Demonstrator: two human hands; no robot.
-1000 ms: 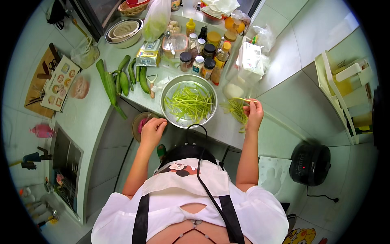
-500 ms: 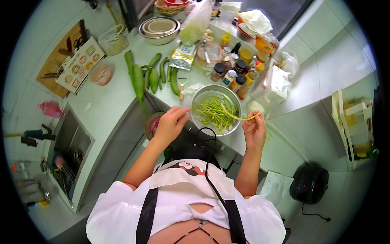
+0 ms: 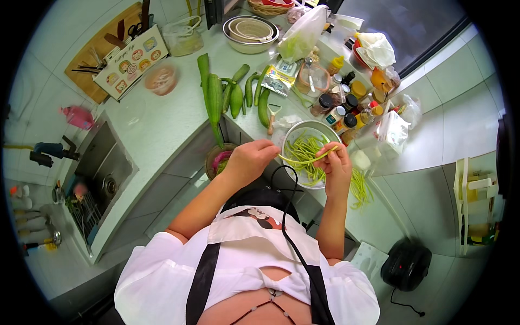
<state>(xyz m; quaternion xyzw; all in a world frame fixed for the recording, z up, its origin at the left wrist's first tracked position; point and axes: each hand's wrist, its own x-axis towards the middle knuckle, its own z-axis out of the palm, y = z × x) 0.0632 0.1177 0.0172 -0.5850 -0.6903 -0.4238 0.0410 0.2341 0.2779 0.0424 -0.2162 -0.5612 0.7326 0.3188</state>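
My left hand [image 3: 253, 161] pinches one end of a thin green vegetable stem [image 3: 299, 161] at its fingertips. The stem stretches across to my right hand [image 3: 337, 165], whose thumb and fingers grip its other end. Both hands hover over the near side of a round metal bowl [image 3: 326, 130], which holds a heap of cut green stem pieces [image 3: 303, 145]. Beside my right wrist, a bunch of longer stems [image 3: 360, 189] lies on the counter. A peeler [image 3: 272, 120] rests left of the bowl.
Loofahs [image 3: 215, 97] and other green vegetables lie left of the peeler. Seasoning jars [image 3: 346, 123] crowd the back right. Below the counter edge sits a bin [image 3: 213, 165]. A sink [image 3: 108, 168] is at far left, a black appliance [image 3: 406, 265] at lower right. A black cord [image 3: 287, 216] hangs before me.
My left hand, earlier apart from the stem with fingers loosely bent, now pinches its end. My right hand has brought the stem inward over the bowl. The whole view has shifted.
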